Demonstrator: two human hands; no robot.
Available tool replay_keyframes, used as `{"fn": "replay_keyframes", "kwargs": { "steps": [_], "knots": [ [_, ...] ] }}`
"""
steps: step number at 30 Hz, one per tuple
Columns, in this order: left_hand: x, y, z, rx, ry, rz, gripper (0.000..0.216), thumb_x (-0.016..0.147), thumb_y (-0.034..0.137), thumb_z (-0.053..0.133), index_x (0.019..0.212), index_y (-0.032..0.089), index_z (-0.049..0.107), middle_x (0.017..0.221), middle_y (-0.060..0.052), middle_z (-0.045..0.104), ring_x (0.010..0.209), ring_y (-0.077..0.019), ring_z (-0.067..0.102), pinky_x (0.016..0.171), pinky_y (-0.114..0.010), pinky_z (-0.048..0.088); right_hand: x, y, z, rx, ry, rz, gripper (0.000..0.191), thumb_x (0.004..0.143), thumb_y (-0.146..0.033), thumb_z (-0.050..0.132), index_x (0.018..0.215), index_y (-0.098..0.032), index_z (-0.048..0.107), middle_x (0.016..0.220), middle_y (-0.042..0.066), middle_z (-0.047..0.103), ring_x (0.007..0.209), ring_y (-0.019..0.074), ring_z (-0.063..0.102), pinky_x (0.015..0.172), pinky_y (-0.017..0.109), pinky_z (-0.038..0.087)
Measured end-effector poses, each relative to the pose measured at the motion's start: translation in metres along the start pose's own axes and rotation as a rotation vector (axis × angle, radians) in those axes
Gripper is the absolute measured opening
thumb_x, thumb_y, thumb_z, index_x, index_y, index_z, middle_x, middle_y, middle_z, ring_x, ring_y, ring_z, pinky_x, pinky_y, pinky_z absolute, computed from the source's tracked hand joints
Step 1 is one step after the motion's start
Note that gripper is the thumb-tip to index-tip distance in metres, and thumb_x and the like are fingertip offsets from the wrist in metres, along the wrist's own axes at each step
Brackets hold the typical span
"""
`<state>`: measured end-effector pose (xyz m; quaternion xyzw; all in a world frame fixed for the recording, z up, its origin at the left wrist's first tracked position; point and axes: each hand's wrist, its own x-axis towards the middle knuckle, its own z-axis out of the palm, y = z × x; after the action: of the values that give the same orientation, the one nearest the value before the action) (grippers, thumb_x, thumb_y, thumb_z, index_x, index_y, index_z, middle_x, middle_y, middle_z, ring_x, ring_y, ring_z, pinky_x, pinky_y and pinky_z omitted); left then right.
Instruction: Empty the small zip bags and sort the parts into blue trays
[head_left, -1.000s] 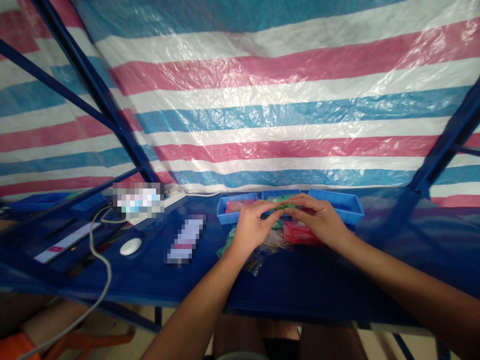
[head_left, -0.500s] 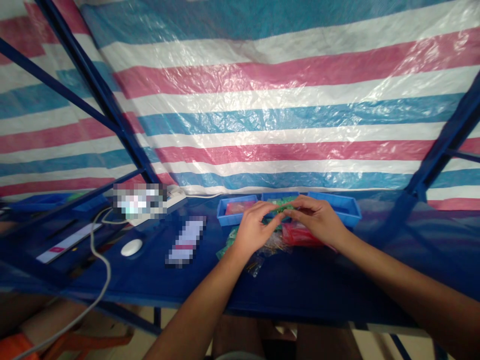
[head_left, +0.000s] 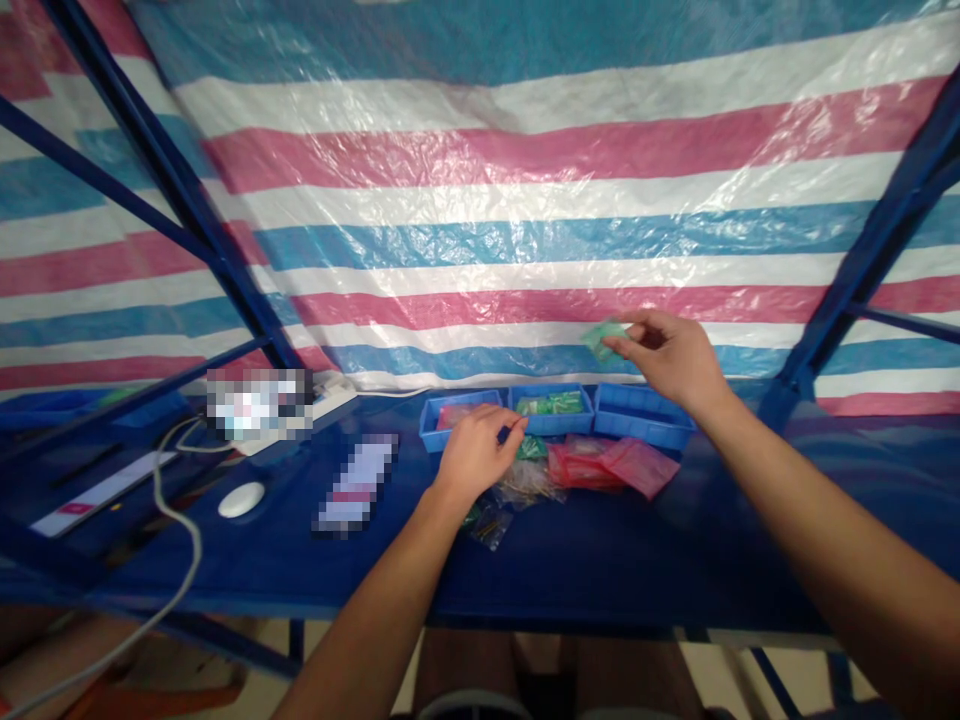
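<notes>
My right hand (head_left: 671,358) is raised above the right blue tray (head_left: 643,416) and pinches a small green plastic bag (head_left: 603,337) between thumb and fingers. My left hand (head_left: 472,452) hovers low over a pile of small bags (head_left: 525,480) on the blue table, thumb and forefinger pinched together; what they hold is too small to see. Three blue trays stand in a row behind the pile: the left tray (head_left: 454,412) holds red bags, the middle tray (head_left: 551,408) holds green bags. Red bags (head_left: 607,465) lie in front of the trays.
A white mouse (head_left: 241,498), a white cable (head_left: 172,520) and a power strip (head_left: 330,392) lie on the left of the table. A striped tarpaulin (head_left: 525,200) hangs behind, framed by blue metal bars (head_left: 187,180). My knees show under the table's front edge.
My hands were together over the trays on a green bag. Now the right hand has lifted the green bag up and right, and the left hand has dropped toward the pile.
</notes>
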<state>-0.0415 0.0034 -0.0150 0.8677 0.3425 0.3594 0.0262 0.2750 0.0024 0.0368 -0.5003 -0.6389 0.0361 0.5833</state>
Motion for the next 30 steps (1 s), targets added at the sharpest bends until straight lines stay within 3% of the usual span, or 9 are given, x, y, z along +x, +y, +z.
{"fn": "replay_keyframes", "kwargs": {
  "steps": [2, 4, 8, 11, 13, 17, 23, 27, 30],
  "knots": [
    [0.000, 0.001, 0.000, -0.003, -0.047, 0.007, 0.022, 0.104, 0.030, 0.059, 0.095, 0.021, 0.077, 0.096, -0.005, 0.079, 0.094, -0.0228, 0.073, 0.090, -0.035, 0.054, -0.007, 0.006, 0.003, -0.130, 0.107, -0.070, 0.037, 0.090, -0.048, 0.078, 0.115, -0.021, 0.076, 0.089, 0.005, 0.079, 0.071, 0.0208, 0.069, 0.068, 0.033, 0.053],
    [-0.001, 0.000, 0.000, -0.021, -0.094, 0.021, 0.022, 0.105, 0.031, 0.058, 0.102, 0.021, 0.078, 0.101, -0.005, 0.080, 0.097, -0.0227, 0.074, 0.090, -0.034, 0.055, -0.018, 0.009, 0.013, -0.248, 0.054, -0.156, 0.026, 0.097, -0.043, 0.070, 0.109, -0.021, 0.075, 0.100, 0.008, 0.080, 0.077, 0.0234, 0.072, 0.074, 0.036, 0.056],
    [-0.003, -0.004, 0.002, -0.059, -0.169, 0.069, 0.025, 0.101, 0.035, 0.064, 0.116, 0.021, 0.078, 0.112, -0.009, 0.080, 0.101, -0.0237, 0.076, 0.091, -0.034, 0.057, -0.038, 0.008, 0.037, -0.384, -0.226, -0.352, 0.023, 0.104, -0.030, 0.056, 0.113, -0.021, 0.076, 0.112, 0.012, 0.079, 0.102, 0.0308, 0.073, 0.093, 0.044, 0.056],
    [-0.003, -0.007, 0.003, -0.074, -0.245, 0.091, 0.022, 0.097, 0.034, 0.070, 0.111, 0.020, 0.080, 0.111, -0.009, 0.081, 0.100, -0.0249, 0.077, 0.092, -0.034, 0.058, -0.048, 0.003, 0.049, -0.378, -0.519, -0.493, 0.024, 0.105, -0.031, 0.058, 0.116, -0.024, 0.078, 0.118, 0.011, 0.079, 0.112, 0.0320, 0.071, 0.104, 0.048, 0.051],
    [-0.003, -0.008, 0.003, -0.081, -0.282, 0.080, 0.022, 0.095, 0.036, 0.073, 0.108, 0.021, 0.081, 0.109, -0.009, 0.082, 0.098, -0.0249, 0.078, 0.089, -0.033, 0.058, -0.052, 0.002, 0.052, -0.355, -0.611, -0.508, 0.025, 0.105, -0.035, 0.059, 0.118, -0.025, 0.078, 0.119, 0.012, 0.079, 0.113, 0.0324, 0.071, 0.107, 0.050, 0.050],
    [-0.004, -0.007, 0.001, -0.095, -0.302, 0.063, 0.027, 0.091, 0.040, 0.078, 0.110, 0.021, 0.081, 0.109, -0.009, 0.082, 0.096, -0.0251, 0.078, 0.087, -0.031, 0.058, -0.055, 0.002, 0.049, -0.376, -0.603, -0.464, 0.030, 0.107, -0.040, 0.055, 0.116, -0.025, 0.079, 0.113, 0.012, 0.080, 0.111, 0.0320, 0.073, 0.108, 0.050, 0.049],
    [-0.002, -0.004, 0.002, -0.050, -0.256, 0.090, 0.022, 0.096, 0.021, 0.063, 0.108, 0.023, 0.082, 0.107, -0.006, 0.083, 0.096, -0.0238, 0.077, 0.088, -0.032, 0.057, -0.059, 0.010, 0.047, -0.432, -0.586, -0.468, 0.044, 0.105, -0.052, 0.057, 0.126, -0.020, 0.076, 0.126, 0.017, 0.076, 0.123, 0.0373, 0.067, 0.112, 0.056, 0.047],
    [0.000, -0.001, 0.000, -0.041, -0.115, 0.034, 0.021, 0.101, 0.024, 0.059, 0.106, 0.021, 0.079, 0.106, -0.007, 0.081, 0.095, -0.0231, 0.076, 0.086, -0.033, 0.056, -0.061, 0.008, 0.046, -0.400, -0.489, -0.449, 0.048, 0.104, -0.050, 0.058, 0.140, -0.019, 0.069, 0.137, 0.018, 0.070, 0.129, 0.0388, 0.063, 0.114, 0.058, 0.046],
    [0.001, 0.003, -0.003, -0.070, -0.001, -0.001, 0.022, 0.104, 0.027, 0.055, 0.106, 0.020, 0.076, 0.103, -0.007, 0.079, 0.094, -0.0228, 0.074, 0.086, -0.033, 0.056, -0.062, 0.005, 0.047, -0.369, -0.540, -0.465, 0.042, 0.107, -0.046, 0.054, 0.137, -0.022, 0.070, 0.128, 0.015, 0.075, 0.121, 0.0350, 0.068, 0.112, 0.055, 0.049]
  ]
}}
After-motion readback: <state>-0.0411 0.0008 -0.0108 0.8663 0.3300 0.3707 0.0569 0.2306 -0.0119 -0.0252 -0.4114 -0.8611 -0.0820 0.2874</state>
